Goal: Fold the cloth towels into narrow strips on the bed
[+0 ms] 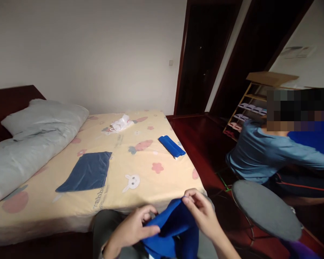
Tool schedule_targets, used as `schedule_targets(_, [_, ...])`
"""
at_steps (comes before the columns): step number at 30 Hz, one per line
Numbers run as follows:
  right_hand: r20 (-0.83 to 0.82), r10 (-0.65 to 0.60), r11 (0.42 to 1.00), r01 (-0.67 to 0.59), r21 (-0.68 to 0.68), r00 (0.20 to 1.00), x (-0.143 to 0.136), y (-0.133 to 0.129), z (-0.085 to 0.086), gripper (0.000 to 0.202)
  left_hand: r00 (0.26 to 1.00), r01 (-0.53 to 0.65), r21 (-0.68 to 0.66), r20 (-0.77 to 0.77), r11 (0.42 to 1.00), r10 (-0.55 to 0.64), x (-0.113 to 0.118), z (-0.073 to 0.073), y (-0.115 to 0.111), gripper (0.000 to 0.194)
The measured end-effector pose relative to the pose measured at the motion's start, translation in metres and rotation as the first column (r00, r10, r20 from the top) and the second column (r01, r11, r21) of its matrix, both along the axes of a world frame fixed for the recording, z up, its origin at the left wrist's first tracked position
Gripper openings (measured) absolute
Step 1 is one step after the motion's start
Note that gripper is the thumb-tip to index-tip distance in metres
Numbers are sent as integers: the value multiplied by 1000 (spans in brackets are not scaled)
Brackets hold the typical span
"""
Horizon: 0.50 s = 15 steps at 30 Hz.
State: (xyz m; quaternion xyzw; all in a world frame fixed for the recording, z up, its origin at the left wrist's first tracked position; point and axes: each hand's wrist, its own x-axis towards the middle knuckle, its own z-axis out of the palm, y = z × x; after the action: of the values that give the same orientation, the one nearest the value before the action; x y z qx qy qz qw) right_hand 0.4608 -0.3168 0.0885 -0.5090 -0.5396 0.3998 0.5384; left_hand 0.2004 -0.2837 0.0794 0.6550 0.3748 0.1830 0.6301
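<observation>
A blue cloth [169,248] lies bunched over my lap, partly folded open with a dark hollow in its middle. My right hand [201,212] pinches its upper corner between thumb and fingers. At the cloth's left side, my left hand [135,228] has its thumb over the fabric and its fingers curled behind the edge. A small white patch shows at the cloth's bottom. On the bed nearby rests a folded blue cloth bundle [171,146] with white bits at its ends. Further left, a flat dark blue-grey cloth [88,171] is spread on the sheet.
The bed [145,169] has a yellow patterned sheet, a crumpled white plastic bag [121,123] and a grey quilt [43,144]. To my right are a round grey stool [267,208], a seated person in a blue top [259,153] and a shoe rack [255,96].
</observation>
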Motion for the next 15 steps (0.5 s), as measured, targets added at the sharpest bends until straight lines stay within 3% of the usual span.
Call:
schedule_targets(3, [75, -64, 998, 63, 14, 995, 29, 15, 8, 37, 989, -84, 100, -111, 991, 95, -28, -3, 27, 34])
schedule_targets(6, [162, -2, 999, 9, -40, 987, 57, 26, 18, 41, 958, -213, 221, -145, 952, 248, -60, 3, 51, 28])
schedule_targets(9, [244, 224, 967, -184, -177, 943, 75, 25, 24, 42, 922, -270, 319, -188, 908, 340, -90, 16, 58, 20])
schedule_targets(12, [290, 483, 859, -383, -341, 826, 83, 11, 23, 50, 877, -240, 406, -298, 882, 376, -112, 27, 48, 18])
schedule_targets(15, [325, 621, 764, -457, -455, 713, 89, -7, 13, 42, 815, -236, 446, -393, 863, 426, -128, 29, 31, 26])
